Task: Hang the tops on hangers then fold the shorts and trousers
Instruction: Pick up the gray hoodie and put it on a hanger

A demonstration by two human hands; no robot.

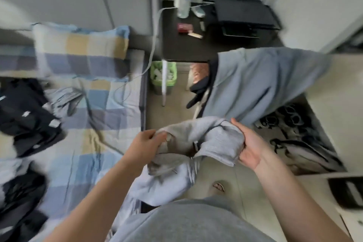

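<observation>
I hold a light grey top [188,143] bunched up between both hands, above the floor beside the bed. My left hand [146,142] grips its left end. My right hand [248,144] clasps the ribbed hem on the right side. A blue-grey top [255,82] hangs just behind, its hanger hidden. Dark garments [25,112] lie in a heap on the left of the bed, with more dark clothes [17,198] at the lower left. The picture is blurred by motion.
The bed has a checked blue and yellow sheet [94,124] and a pillow [78,47]. A black side table [188,45] carries bottles and a black device [243,13]. A green bin [163,76] stands under it. A patterned rug [294,137] lies at right.
</observation>
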